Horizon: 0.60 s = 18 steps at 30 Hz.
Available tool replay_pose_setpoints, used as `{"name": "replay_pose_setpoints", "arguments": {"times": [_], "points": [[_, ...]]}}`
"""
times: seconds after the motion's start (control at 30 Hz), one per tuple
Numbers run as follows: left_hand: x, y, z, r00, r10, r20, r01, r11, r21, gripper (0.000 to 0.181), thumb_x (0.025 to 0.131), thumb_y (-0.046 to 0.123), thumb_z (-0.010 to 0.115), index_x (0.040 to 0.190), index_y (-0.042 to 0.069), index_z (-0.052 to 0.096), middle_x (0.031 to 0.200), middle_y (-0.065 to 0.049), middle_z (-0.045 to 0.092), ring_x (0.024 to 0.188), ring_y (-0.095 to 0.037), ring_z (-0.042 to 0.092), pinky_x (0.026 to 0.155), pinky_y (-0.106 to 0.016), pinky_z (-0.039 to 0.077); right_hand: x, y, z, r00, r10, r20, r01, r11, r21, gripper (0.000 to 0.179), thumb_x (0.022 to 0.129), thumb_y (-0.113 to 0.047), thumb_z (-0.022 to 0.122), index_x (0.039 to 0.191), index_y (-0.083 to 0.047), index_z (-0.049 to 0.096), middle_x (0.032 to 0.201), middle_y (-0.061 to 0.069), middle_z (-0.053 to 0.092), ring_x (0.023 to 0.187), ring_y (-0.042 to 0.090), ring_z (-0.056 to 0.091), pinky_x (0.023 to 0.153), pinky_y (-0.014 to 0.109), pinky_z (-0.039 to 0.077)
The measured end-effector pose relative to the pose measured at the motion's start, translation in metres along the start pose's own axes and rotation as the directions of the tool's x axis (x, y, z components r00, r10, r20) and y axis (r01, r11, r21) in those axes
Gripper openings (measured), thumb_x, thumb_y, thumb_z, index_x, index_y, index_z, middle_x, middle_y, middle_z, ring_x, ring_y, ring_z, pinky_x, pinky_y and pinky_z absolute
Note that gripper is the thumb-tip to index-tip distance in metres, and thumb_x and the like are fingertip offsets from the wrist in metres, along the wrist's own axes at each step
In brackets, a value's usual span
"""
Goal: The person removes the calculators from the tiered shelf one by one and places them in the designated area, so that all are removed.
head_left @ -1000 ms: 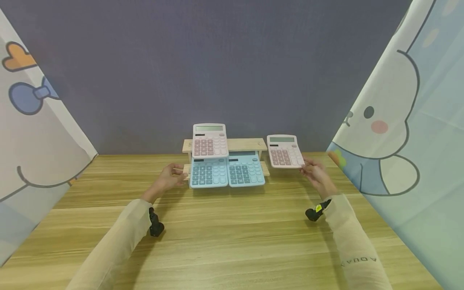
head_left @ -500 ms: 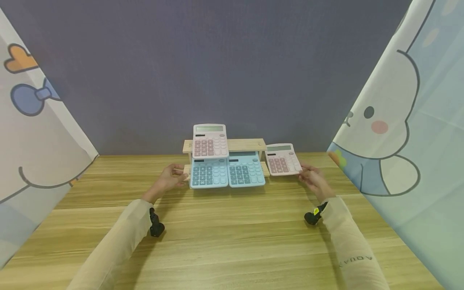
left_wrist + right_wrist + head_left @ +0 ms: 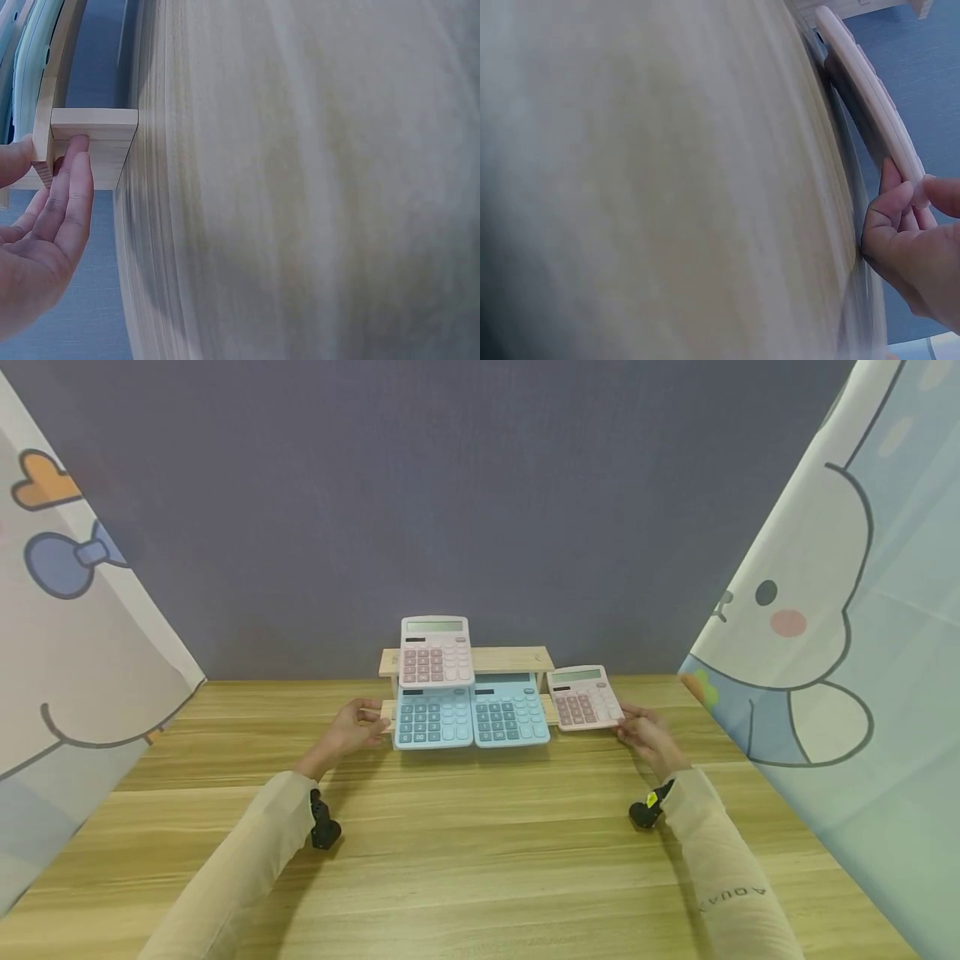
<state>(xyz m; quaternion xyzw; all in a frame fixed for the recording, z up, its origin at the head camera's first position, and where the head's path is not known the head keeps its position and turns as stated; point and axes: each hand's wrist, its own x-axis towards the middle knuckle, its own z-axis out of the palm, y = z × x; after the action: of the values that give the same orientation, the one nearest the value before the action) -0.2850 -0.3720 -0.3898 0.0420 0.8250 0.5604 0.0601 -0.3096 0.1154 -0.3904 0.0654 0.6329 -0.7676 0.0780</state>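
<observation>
My right hand (image 3: 647, 737) pinches the lower right corner of a pink calculator (image 3: 583, 697), which lies tilted beside the right end of a two-tier wooden rack (image 3: 513, 657). In the right wrist view the thumb is on the face of this calculator (image 3: 877, 97) and curled fingers are under it. My left hand (image 3: 350, 727) holds the left end of the rack's lower board; the left wrist view shows thumb on one side of the wooden slat (image 3: 46, 112) and fingers behind. Another pink calculator (image 3: 435, 652) sits on the upper tier, and two blue calculators (image 3: 508, 714) stand side by side on the lower.
The rack stands on a wood-grain table (image 3: 480, 843) close to a dark grey back panel (image 3: 480, 510). Cartoon-printed curtains (image 3: 810, 635) hang on both sides. A black wrist camera (image 3: 324, 822) is strapped to each forearm.
My right hand has lowered the pink calculator toward the table and brought it slightly left, nearer the rack's end. The left hand keeps its hold on the rack.
</observation>
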Motion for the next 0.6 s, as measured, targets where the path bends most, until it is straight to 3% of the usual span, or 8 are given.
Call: {"name": "replay_pose_setpoints", "arguments": {"times": [0.37,0.6], "points": [[-0.0007,-0.0006,-0.0002,1.0,0.02,-0.006,-0.02,1.0,0.006,0.046,0.094,0.009,0.049,0.131,-0.01,0.029,0.12,-0.031,0.043,0.095,-0.031,0.059,0.085,-0.04,0.055,-0.0018,-0.0015,0.0037,0.999,0.02,-0.047,-0.023,0.997,-0.074,0.058,0.088,0.012,0.035,0.142,0.006,0.016,0.102,0.004,0.049,0.07,0.004,0.055,0.061,0.012,0.048],[0.0002,-0.0016,0.0003,1.0,0.021,-0.006,-0.021,1.0,0.005,0.046,0.094,0.009,0.05,0.131,-0.01,0.029,0.12,-0.031,0.043,0.092,-0.028,0.06,0.084,-0.039,0.055,-0.0019,-0.0004,0.0063,0.998,0.016,-0.062,-0.023,0.992,-0.121,0.056,0.089,0.012,0.035,0.141,0.009,0.015,0.101,0.007,0.047,0.068,0.003,0.053,0.062,0.012,0.049]]}}
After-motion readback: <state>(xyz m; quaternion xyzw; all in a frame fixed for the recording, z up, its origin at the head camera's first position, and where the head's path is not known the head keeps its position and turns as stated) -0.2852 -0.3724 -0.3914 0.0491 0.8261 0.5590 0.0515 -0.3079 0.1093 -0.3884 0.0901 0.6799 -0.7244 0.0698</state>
